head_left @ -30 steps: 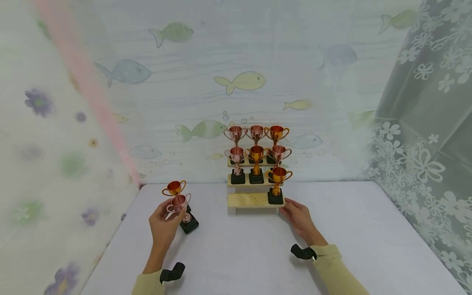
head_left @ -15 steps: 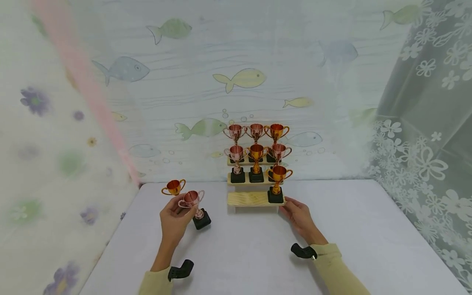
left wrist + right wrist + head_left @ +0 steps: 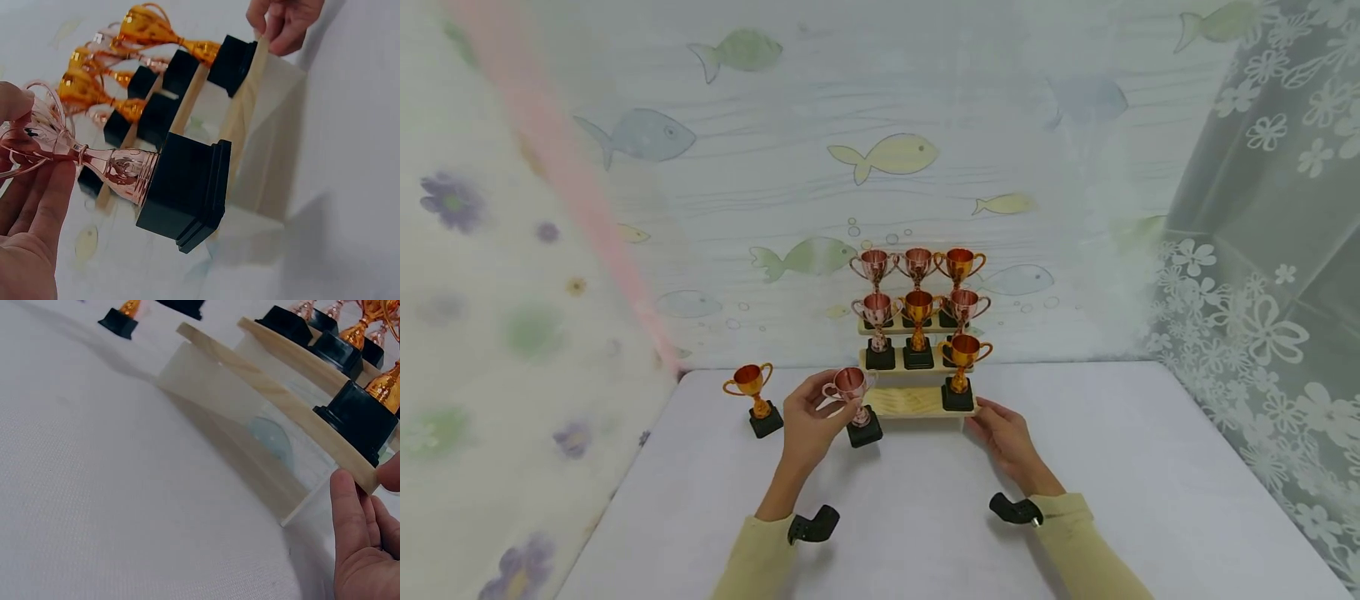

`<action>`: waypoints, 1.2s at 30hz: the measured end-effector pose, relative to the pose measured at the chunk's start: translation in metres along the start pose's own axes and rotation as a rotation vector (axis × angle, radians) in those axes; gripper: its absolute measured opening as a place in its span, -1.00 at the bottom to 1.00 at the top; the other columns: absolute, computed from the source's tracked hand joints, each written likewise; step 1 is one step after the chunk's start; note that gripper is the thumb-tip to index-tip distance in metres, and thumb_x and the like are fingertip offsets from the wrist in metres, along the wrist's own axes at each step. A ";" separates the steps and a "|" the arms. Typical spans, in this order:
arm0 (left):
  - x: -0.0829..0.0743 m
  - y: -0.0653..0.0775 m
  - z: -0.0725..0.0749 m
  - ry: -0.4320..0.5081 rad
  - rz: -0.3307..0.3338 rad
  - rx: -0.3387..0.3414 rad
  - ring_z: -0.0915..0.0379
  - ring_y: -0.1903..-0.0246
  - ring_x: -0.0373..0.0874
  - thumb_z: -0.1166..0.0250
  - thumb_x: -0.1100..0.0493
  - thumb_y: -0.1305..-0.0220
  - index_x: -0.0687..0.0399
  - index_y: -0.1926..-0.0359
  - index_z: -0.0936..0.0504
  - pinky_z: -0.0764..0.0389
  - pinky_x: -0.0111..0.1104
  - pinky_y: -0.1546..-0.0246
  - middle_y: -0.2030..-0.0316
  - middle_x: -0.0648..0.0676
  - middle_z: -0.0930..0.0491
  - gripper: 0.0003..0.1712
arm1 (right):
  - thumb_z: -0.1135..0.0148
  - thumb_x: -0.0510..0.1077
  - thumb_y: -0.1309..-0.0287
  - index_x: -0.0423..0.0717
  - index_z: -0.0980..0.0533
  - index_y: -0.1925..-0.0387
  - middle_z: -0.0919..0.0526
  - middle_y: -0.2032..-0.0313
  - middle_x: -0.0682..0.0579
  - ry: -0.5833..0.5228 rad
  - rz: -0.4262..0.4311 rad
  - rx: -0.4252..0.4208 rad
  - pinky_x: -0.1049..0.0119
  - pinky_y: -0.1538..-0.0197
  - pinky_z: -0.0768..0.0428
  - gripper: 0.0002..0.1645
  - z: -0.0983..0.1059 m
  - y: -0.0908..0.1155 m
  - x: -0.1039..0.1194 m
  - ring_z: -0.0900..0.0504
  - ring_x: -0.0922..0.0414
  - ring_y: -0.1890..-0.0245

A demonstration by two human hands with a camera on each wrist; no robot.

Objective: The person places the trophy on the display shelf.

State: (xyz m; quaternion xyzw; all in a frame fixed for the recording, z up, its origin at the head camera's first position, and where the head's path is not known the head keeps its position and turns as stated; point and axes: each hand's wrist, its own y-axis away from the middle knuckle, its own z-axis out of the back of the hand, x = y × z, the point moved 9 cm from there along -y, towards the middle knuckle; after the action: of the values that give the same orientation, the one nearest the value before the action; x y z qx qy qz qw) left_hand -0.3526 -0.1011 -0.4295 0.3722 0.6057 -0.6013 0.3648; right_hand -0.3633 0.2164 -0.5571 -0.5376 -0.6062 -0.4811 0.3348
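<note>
My left hand (image 3: 808,427) holds a rose-gold trophy (image 3: 851,385) by its cup, thumb in front and fingers behind. The trophy tilts, its black base (image 3: 181,187) just in front of the left end of the lowest shelf (image 3: 901,402). At that shelf's right end, my right hand (image 3: 1009,440) pinches the wooden edge, thumb near the top and fingers below, as the right wrist view shows. Beside the right fingers a gold trophy (image 3: 965,352) stands upright on the same shelf. Part of the lowest shelf's left end is hidden behind the held trophy.
The upper two shelves bear rose-gold and gold trophies, among them a gold one (image 3: 918,308) in the middle row. Another gold trophy (image 3: 749,381) stands on the white table (image 3: 910,517) to the left. A fish-patterned curtain (image 3: 805,192) hangs behind.
My left hand has carried the rose-gold trophy rightward from beside the gold trophy on the table to the rack's left end. My right hand has stayed at the shelf end.
</note>
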 end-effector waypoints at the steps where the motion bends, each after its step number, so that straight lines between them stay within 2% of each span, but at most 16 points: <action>1: -0.002 -0.003 -0.006 0.010 -0.010 0.016 -0.56 0.21 -0.18 -0.50 0.51 -0.03 0.36 -0.11 -0.60 -0.75 -0.41 0.13 0.03 0.25 -0.62 -0.44 | 0.09 -0.29 -0.50 -0.46 -0.07 -0.50 -0.17 -0.48 -0.37 0.000 0.000 0.003 0.44 -0.21 -0.59 -0.35 -0.001 0.000 0.000 -0.61 0.33 0.01; 9: -0.009 -0.022 -0.048 0.062 -0.053 0.120 -0.56 0.18 -0.17 -0.50 0.47 -0.07 0.37 -0.12 -0.60 -0.77 -0.27 0.10 0.02 0.32 -0.61 -0.45 | 0.09 -0.29 -0.49 -0.45 -0.09 -0.49 -0.20 -0.48 -0.36 -0.006 -0.010 0.003 0.46 -0.19 -0.59 -0.35 -0.004 0.001 0.002 -0.63 0.36 0.04; 17: 0.002 -0.045 -0.077 0.062 -0.022 0.131 -0.57 0.27 -0.27 -0.46 0.49 -0.11 0.43 -0.15 -0.57 -0.74 -0.44 0.17 0.11 0.36 -0.63 -0.46 | 0.08 -0.28 -0.50 -0.44 -0.09 -0.50 -0.20 -0.47 -0.37 0.008 -0.004 -0.003 0.47 -0.18 -0.60 -0.35 -0.001 0.001 0.001 -0.62 0.34 0.01; 23: 0.011 -0.054 -0.090 0.075 -0.008 0.166 -0.57 0.28 -0.18 -0.44 0.52 -0.10 0.46 -0.13 -0.57 -0.76 -0.30 0.14 0.16 0.32 -0.62 -0.47 | 0.09 -0.26 -0.52 -0.43 -0.08 -0.50 -0.19 -0.48 -0.35 -0.003 -0.003 0.006 0.48 -0.20 -0.58 -0.35 0.000 0.000 0.001 -0.63 0.37 0.02; 30: 0.023 -0.055 -0.100 0.100 0.029 0.204 -0.58 0.29 -0.18 -0.46 0.48 -0.12 0.35 -0.15 -0.60 -0.75 -0.40 0.18 0.22 0.25 -0.60 -0.47 | 0.08 -0.27 -0.50 -0.44 -0.09 -0.50 -0.18 -0.48 -0.36 -0.018 -0.011 0.001 0.47 -0.18 -0.60 -0.35 0.001 0.000 0.000 -0.63 0.34 0.02; 36: 0.028 -0.058 -0.102 0.100 0.027 0.208 -0.59 0.27 -0.18 -0.46 0.45 -0.15 0.29 -0.14 -0.61 -0.76 -0.36 0.12 0.28 0.13 -0.58 -0.50 | 0.08 -0.25 -0.50 -0.43 -0.08 -0.51 -0.17 -0.49 -0.35 0.009 -0.013 0.009 0.45 -0.20 -0.59 -0.33 -0.001 0.001 0.002 -0.61 0.31 -0.03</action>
State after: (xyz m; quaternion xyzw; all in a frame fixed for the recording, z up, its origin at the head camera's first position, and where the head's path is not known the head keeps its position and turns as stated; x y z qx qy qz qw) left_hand -0.4165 0.0017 -0.4263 0.4458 0.5524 -0.6365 0.3017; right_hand -0.3625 0.2156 -0.5550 -0.5300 -0.6102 -0.4828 0.3370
